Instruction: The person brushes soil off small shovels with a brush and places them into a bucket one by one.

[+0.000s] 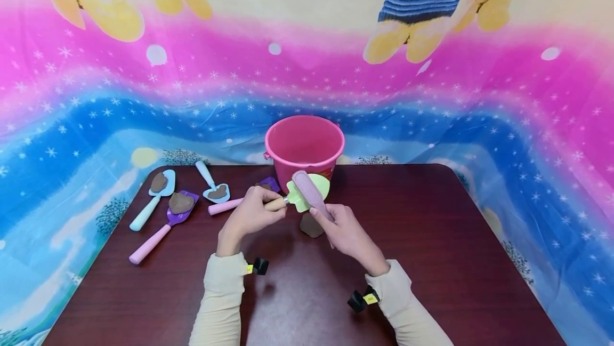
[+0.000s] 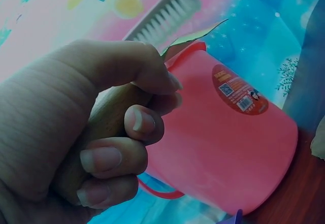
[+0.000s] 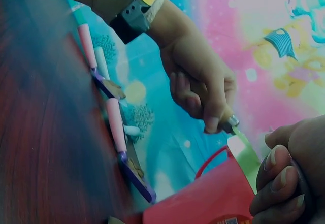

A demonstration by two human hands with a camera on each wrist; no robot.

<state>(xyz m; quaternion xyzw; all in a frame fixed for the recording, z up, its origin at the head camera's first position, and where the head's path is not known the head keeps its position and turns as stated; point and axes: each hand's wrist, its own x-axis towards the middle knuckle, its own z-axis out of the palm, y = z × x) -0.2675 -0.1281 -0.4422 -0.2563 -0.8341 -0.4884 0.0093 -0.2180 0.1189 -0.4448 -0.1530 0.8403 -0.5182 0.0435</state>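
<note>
My left hand grips the wooden handle of a small trowel, its fingers curled round it. The trowel's light green blade is held up in front of the pink bucket. In my right hand is a purple brush, gripped by its handle and lying across the blade in the head view. White bristles show in the left wrist view, facing the blade. Below the tools, a flat brown lump lies on the table, partly hidden by the right hand.
At the table's left lie a light blue shovel, a purple shovel with a pink handle and a smaller blue shovel, each bearing a brown lump. Another pink handle lies by my left hand. A patterned cloth hangs behind.
</note>
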